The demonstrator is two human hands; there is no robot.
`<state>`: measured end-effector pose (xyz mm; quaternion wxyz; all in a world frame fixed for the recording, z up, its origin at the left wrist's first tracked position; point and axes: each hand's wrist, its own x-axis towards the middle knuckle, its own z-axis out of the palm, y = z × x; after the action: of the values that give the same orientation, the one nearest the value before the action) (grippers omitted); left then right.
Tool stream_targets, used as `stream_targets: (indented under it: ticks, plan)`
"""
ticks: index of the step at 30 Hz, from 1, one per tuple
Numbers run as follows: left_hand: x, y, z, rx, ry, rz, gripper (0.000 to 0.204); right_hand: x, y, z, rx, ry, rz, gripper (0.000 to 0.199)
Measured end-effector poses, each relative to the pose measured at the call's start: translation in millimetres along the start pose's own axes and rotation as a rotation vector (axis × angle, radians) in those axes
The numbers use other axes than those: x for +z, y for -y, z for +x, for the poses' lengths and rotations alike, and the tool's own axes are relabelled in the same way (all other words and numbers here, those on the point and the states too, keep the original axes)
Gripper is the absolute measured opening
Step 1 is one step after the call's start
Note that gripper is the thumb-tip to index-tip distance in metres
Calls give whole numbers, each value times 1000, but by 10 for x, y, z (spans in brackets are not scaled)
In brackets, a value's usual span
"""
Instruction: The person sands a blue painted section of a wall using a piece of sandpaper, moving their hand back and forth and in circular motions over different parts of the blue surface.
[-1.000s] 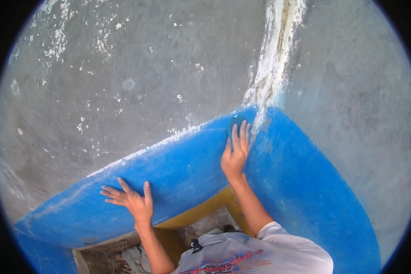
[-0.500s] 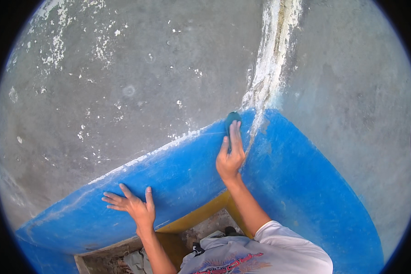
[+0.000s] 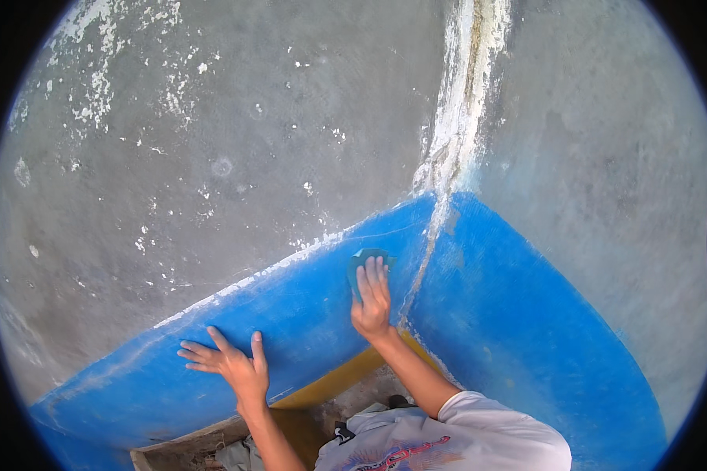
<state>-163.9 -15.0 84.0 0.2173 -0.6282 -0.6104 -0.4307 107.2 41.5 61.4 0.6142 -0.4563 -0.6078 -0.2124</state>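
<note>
My right hand presses a small piece of green sandpaper flat against the blue-painted band of the wall, left of the corner. Its fingers lie over the sheet and cover much of it, though the upper and left edges show. Farther left, my left hand rests on the same blue band with fingers spread and nothing in it.
Bare grey wall with white paint flecks rises above the blue. A rough white strip runs down the corner. Below the blue are a yellow band and a ledge-edged recess holding grey cloth.
My right hand has slid down and a little left with the sandpaper, from the top edge of the blue paint to lower on it. My left hand stays in nearly the same place.
</note>
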Motion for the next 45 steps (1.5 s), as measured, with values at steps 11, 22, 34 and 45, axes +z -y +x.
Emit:
stream_targets:
  ticks: [11, 22, 34, 45]
  plan:
    - [22, -5, -71, 6, 14, 16, 97, 17, 16, -183, -33, 97, -14, 50]
    - [-5, -14, -5, 21, -17, 13, 94, 1, 168, 173, -23, 49, 5, 46]
    - [-2, 7, 3, 29, -29, 21, 93, -56, -111, 180, 145, 52, -53, 45]
    - [40, -26, 5, 29, -30, 24, 94, -204, -261, 302, 186, -13, -49, 45]
